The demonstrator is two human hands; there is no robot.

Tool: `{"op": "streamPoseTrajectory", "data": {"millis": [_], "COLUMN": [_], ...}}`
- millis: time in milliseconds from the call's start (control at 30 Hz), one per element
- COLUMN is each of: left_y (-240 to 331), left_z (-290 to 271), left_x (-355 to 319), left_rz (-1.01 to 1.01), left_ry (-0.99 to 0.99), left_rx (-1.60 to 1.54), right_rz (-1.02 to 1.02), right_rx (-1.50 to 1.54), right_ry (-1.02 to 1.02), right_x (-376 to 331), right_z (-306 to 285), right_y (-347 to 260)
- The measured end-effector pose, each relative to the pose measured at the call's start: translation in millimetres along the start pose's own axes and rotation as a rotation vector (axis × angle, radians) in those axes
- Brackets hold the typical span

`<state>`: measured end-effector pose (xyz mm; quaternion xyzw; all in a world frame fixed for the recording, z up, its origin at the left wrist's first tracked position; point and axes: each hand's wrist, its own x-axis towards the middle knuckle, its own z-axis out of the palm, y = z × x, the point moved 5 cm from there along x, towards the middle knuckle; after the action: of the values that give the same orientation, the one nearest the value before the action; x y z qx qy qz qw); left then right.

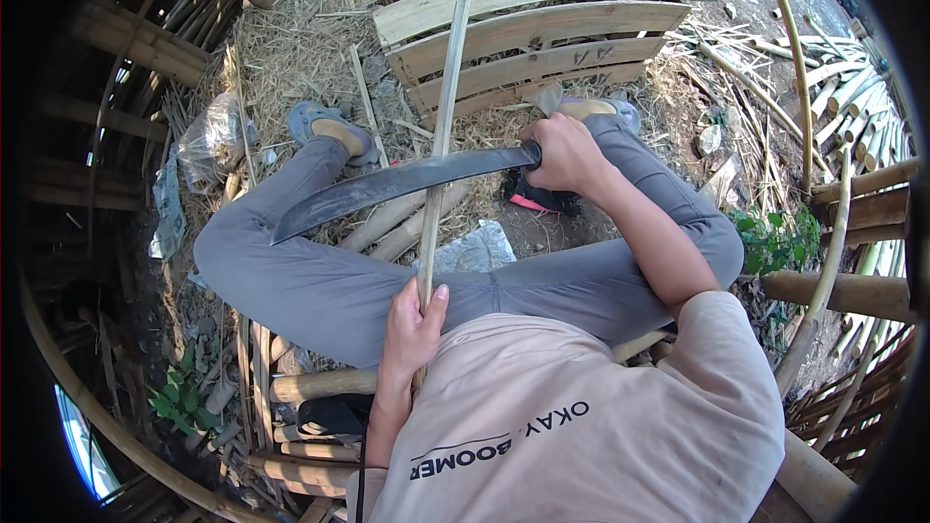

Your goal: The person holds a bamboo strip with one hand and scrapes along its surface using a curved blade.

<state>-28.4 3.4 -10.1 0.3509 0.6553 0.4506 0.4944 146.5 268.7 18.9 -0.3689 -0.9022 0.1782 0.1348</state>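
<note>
Close to my lap, my left hand is closed round the lower part of a long bamboo strip. The strip rises away from me, and its far end overlaps the slatted wooden crate in view. My right hand grips the handle of a machete above my right shin. Its broad, dark, curved blade points left across the strip, lying over it in view; whether the two touch I cannot tell. The blade's tip is above my left knee.
A slatted wooden crate stands ahead between piles of shavings. Cut bamboo poles are stacked at the far right. A clear plastic bag lies left of my left foot. A black and pink item lies below my right hand.
</note>
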Motion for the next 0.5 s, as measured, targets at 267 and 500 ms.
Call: {"op": "streamPoseTrajectory", "data": {"millis": [267,500], "left_y": [30.3,30.3], "left_z": [15.9,22.1], "left_x": [-19.0,-18.0], "left_rz": [0.223,0.200], "left_ry": [0.046,-0.010], "left_rx": [0.378,0.386], "right_rz": [0.139,0.223], "right_rx": [-0.001,-0.104], "right_ry": [0.292,0.400], "right_x": [0.8,-4.9], "right_z": [-27.3,-53.0], "right_y": [38.3,78.8]}}
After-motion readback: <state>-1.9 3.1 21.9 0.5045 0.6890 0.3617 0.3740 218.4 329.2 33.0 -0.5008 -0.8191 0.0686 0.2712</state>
